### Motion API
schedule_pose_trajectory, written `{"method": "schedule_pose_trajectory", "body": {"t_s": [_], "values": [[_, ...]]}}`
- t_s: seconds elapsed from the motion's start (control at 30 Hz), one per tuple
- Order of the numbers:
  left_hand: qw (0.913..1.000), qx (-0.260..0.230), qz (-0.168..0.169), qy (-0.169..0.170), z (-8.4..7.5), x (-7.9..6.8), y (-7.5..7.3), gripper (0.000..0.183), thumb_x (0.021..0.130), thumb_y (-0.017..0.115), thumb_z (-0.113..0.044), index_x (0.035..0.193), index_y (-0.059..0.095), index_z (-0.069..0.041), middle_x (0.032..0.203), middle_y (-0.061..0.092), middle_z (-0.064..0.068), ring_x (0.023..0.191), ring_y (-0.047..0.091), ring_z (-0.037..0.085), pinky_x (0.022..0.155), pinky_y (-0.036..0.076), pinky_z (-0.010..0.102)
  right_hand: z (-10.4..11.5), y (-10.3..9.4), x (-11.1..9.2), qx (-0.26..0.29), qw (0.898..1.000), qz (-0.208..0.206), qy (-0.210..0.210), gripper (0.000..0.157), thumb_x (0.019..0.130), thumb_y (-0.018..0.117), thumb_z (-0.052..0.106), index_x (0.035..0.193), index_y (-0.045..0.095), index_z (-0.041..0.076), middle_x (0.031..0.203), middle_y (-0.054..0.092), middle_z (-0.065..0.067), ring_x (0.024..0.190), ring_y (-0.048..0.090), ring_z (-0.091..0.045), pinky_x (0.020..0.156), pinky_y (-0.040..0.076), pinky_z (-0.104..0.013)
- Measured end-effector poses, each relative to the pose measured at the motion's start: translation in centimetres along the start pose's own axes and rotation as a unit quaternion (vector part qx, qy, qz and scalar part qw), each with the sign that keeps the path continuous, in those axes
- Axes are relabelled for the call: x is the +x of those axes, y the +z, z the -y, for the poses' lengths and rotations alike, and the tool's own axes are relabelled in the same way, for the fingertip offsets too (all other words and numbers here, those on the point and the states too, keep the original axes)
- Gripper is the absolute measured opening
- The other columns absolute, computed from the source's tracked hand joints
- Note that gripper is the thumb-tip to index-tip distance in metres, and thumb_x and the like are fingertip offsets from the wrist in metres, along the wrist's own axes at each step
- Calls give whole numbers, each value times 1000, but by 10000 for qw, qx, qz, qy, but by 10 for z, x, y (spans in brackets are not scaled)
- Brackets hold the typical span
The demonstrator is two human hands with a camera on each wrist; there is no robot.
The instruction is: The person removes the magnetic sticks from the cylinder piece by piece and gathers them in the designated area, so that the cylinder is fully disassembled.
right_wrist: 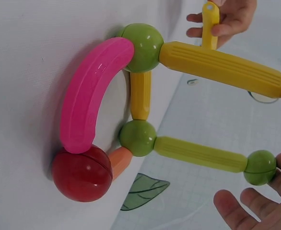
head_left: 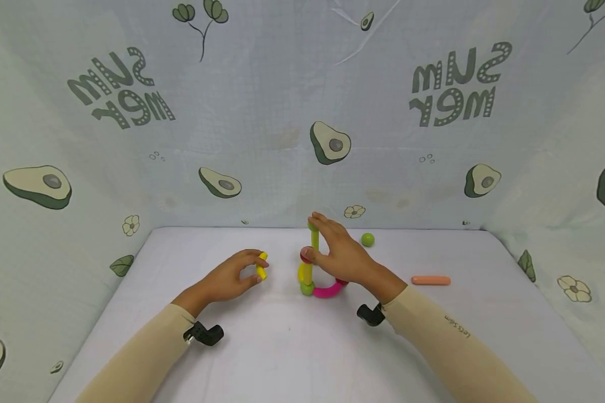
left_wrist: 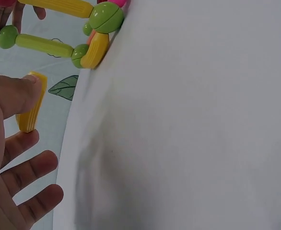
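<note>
In the head view my left hand point(head_left: 232, 274) pinches a yellow magnetic stick point(head_left: 261, 266) between thumb and fingers, above the table and left of a stick-and-ball build. That build has a curved pink stick point(right_wrist: 78, 96), a red ball point(right_wrist: 82, 173), green balls point(right_wrist: 140, 47) and a curved yellow stick point(left_wrist: 96, 50) at its base. From it rise a yellow stick point(right_wrist: 222, 68) topped by a red ball point(head_left: 306, 254) and a green stick point(right_wrist: 200, 153) topped by a green ball point(right_wrist: 260, 167). My right hand point(head_left: 344, 254) touches these top balls, its fingers fairly straight.
A loose green ball point(head_left: 367, 239) lies near the table's back edge, behind the right hand. An orange stick point(head_left: 431, 280) rests on the white table point(head_left: 292, 347) to the right. A printed cloth point(head_left: 282, 84) hangs behind and at both sides.
</note>
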State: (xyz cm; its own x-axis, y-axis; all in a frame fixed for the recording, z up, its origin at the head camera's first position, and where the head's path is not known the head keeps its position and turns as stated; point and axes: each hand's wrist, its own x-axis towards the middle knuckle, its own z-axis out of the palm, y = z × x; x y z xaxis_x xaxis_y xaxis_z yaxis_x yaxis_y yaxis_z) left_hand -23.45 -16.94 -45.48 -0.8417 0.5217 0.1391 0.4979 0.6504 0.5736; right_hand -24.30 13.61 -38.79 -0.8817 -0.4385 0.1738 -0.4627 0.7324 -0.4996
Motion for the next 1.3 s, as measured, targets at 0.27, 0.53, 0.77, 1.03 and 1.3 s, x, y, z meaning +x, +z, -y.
{"method": "schedule_pose_trajectory", "body": {"t_s": [0.27,0.53,0.77,1.03,1.3], "values": [[9997,203,97,63,18,-12,-3,27,97,71,-14,125,69,-15,148,52,9,142,42,35,116,32,55,-2,0,-1,16,10000,-21,-72,76,99,62,49,161,33,15,169,22,0,152,23,-33,113,32,-64],[9992,334,-7,241,32,-22,-9,28,95,72,-9,123,70,-13,144,57,11,137,47,38,113,34,59,-4,0,-1,6,10000,-18,-67,78,99,62,50,162,31,16,169,21,0,152,22,-33,112,33,-64],[9987,360,-104,334,42,-30,-12,29,94,72,-6,123,70,-12,142,58,13,134,48,41,111,34,61,-4,-1,-2,28,10000,-23,-78,78,99,63,49,162,31,16,169,21,1,152,23,-32,112,34,-63],[9979,445,-138,452,49,-38,-18,30,93,73,-3,121,70,-10,140,60,15,132,50,41,109,35,62,-3,-2,-3,145,9999,15,-82,78,99,63,47,162,30,15,169,19,2,152,23,-31,115,31,-61],[9988,421,-95,235,53,-44,-23,30,93,73,-5,122,70,-14,144,57,13,133,47,41,108,30,67,-3,-2,-3,125,9999,-19,-69,77,99,63,46,161,31,16,169,20,2,152,23,-32,114,32,-62]]}}
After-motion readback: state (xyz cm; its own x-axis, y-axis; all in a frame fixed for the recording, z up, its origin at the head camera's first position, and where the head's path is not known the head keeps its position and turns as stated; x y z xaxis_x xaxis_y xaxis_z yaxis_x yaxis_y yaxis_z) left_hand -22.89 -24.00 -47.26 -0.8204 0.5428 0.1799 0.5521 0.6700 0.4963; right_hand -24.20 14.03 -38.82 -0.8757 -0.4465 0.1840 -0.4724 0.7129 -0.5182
